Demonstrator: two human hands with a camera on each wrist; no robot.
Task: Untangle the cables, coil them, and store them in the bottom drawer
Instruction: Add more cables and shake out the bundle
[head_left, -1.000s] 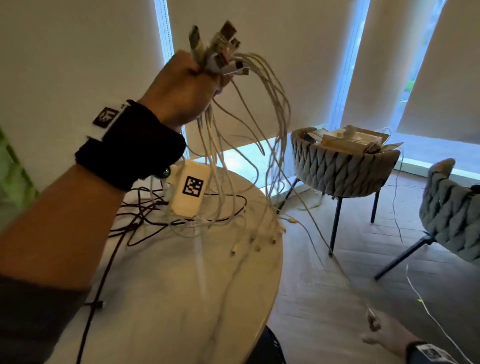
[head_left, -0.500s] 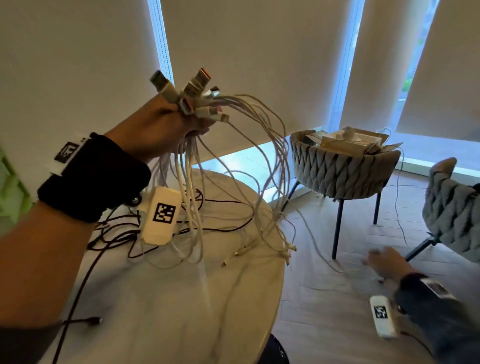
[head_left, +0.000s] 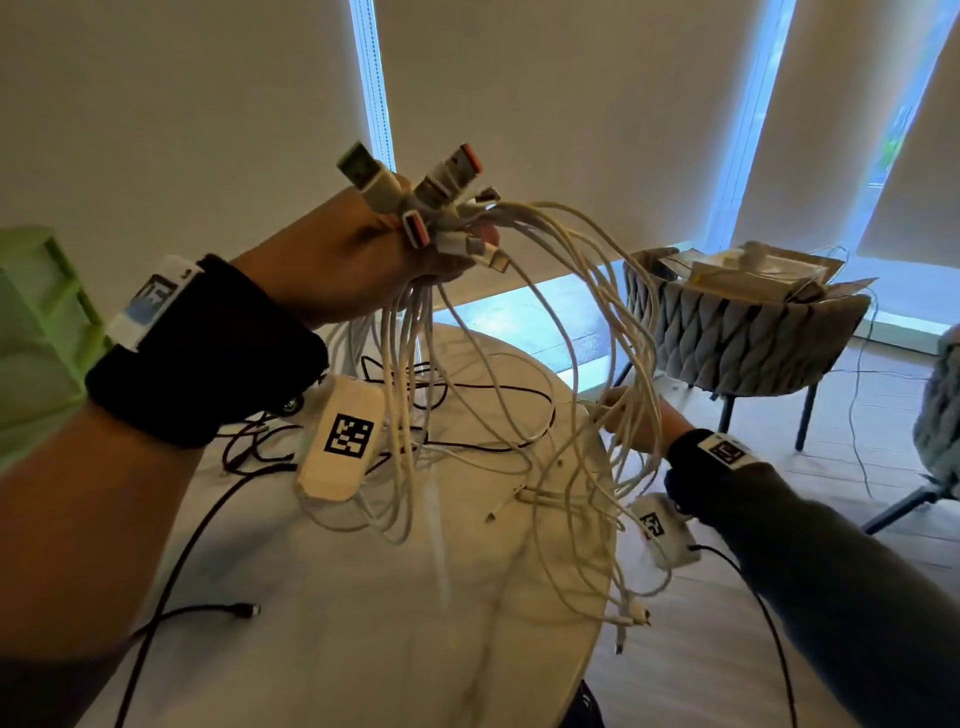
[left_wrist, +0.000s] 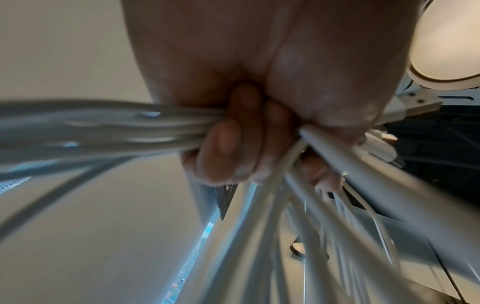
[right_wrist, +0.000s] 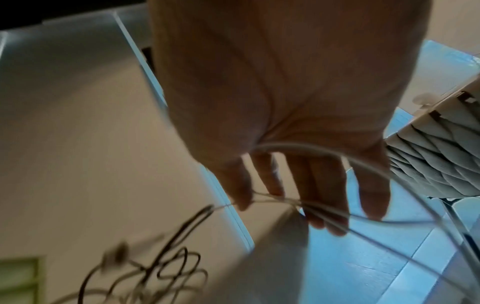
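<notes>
Head view: left hand (head_left: 358, 254) fisted around white cables (head_left: 545, 332), plugs up, above the round worktop (head_left: 363, 623). Loops hang to the worktop's right edge, where right hand (head_left: 639, 421) has straight fingers (right_wrist: 322, 201) hooked through strands. Black cables (head_left: 249, 447) lie below the left hand.

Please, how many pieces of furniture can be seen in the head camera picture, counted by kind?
Round white marble table: 1
Grey woven chairs with dark metal legs: 2 (the second is cut by the right edge)
Light green plastic drawer unit: 1
Total: 4
</notes>
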